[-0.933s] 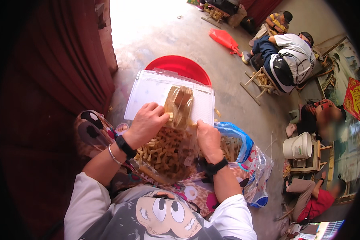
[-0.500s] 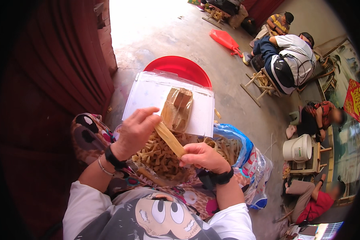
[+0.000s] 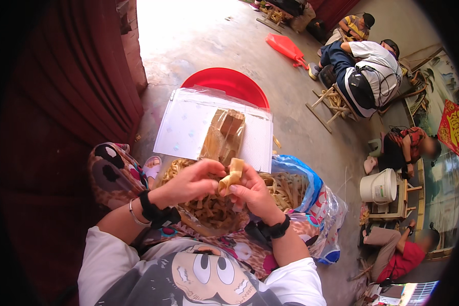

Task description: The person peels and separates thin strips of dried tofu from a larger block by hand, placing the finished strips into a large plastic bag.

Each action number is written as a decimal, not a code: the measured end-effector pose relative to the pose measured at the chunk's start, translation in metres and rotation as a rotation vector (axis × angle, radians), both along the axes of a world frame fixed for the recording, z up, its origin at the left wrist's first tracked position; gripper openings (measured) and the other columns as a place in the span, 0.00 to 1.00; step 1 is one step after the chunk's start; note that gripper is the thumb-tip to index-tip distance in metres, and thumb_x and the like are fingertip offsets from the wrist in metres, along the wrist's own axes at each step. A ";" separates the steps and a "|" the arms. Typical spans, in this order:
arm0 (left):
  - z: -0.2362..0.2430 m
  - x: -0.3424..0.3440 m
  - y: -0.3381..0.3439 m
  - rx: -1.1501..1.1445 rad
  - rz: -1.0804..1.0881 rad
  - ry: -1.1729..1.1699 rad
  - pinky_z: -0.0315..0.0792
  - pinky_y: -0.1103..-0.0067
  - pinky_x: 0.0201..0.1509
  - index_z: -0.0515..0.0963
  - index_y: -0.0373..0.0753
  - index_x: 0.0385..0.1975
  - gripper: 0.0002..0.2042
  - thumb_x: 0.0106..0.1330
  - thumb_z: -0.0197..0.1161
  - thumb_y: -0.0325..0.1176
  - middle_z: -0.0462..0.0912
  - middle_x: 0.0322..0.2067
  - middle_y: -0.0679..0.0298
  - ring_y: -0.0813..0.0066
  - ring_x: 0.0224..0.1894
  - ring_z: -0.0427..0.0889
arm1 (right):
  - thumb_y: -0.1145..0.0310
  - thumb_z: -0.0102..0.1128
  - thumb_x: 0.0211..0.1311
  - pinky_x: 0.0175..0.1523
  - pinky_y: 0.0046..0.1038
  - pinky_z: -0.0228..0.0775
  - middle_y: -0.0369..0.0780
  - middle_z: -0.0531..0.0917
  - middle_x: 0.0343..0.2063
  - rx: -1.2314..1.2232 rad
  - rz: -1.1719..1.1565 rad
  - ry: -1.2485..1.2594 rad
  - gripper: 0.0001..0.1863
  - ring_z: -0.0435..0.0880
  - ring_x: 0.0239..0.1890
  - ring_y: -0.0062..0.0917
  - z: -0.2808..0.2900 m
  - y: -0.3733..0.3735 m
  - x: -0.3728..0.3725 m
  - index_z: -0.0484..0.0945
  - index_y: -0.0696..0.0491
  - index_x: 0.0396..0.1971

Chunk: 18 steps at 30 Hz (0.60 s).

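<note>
A pale yellow, flat strip (image 3: pixel 233 176) is bent over into a folded shape above my lap. My right hand (image 3: pixel 255 196) is closed on it, thumb and fingers pinching the fold. My left hand (image 3: pixel 191 181) lies close against its left side, fingers curved and apart; whether its fingertips touch the strip is hard to make out. Under both hands, a heap of folded tan pieces (image 3: pixel 209 211) fills a clear plastic bag. Just beyond, a small wooden block form (image 3: pixel 229 127) wrapped in clear film rests on a white board (image 3: pixel 186 127).
Behind the board stands a red basin (image 3: pixel 227 81). More tan strips (image 3: pixel 288 191) lie in a blue-edged plastic bag (image 3: pixel 313 178) at my right. A dark red door (image 3: pixel 71 86) is on the left. Several people sit working at the right, near a white bucket (image 3: pixel 378 186).
The strip, stretched straight between both hands before, is now folded over in my right hand. My left hand has moved down and right, off the strip's far end.
</note>
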<state>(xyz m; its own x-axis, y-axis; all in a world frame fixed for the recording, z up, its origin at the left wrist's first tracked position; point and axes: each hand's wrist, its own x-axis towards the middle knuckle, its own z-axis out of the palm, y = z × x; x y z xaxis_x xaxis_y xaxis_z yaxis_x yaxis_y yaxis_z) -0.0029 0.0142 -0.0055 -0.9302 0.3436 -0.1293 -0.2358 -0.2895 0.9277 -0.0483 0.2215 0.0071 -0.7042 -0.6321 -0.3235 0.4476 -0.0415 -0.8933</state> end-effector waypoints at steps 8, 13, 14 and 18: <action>-0.010 0.003 0.013 -0.659 0.178 0.601 0.72 0.76 0.32 0.73 0.36 0.36 0.08 0.56 0.58 0.23 0.74 0.32 0.59 0.68 0.30 0.77 | 0.65 0.51 0.68 0.16 0.13 0.60 0.33 0.77 0.18 -0.132 -0.251 -0.332 0.09 0.70 0.12 0.12 -0.008 -0.011 0.011 0.75 0.51 0.42; -0.005 0.004 0.014 -0.823 0.382 1.077 0.73 0.75 0.33 0.74 0.37 0.32 0.11 0.49 0.62 0.19 0.73 0.34 0.59 0.61 0.32 0.77 | 0.65 0.52 0.67 0.16 0.13 0.60 0.31 0.74 0.15 -0.144 -0.065 -0.344 0.06 0.70 0.12 0.12 -0.020 -0.004 0.011 0.72 0.50 0.38; -0.004 0.003 0.017 -0.775 0.415 0.983 0.74 0.75 0.34 0.76 0.37 0.33 0.10 0.50 0.62 0.19 0.75 0.32 0.59 0.62 0.33 0.78 | 0.64 0.53 0.67 0.17 0.14 0.61 0.31 0.74 0.15 -0.156 -0.111 -0.341 0.07 0.69 0.13 0.13 -0.019 -0.005 0.011 0.72 0.51 0.39; -0.017 0.001 0.007 -0.831 0.297 0.807 0.74 0.71 0.36 0.76 0.37 0.39 0.12 0.53 0.61 0.21 0.78 0.29 0.58 0.60 0.34 0.79 | 0.65 0.53 0.66 0.19 0.14 0.60 0.33 0.75 0.16 0.077 0.204 -0.229 0.10 0.68 0.14 0.12 0.008 0.011 -0.001 0.76 0.56 0.39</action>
<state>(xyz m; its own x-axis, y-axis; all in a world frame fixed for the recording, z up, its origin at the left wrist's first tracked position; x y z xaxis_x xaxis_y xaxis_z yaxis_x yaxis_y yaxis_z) -0.0018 0.0215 -0.0230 -0.8738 0.1893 0.4480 0.4757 0.5246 0.7061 -0.0497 0.2324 0.0154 -0.4687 -0.7201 -0.5116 0.6294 0.1341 -0.7654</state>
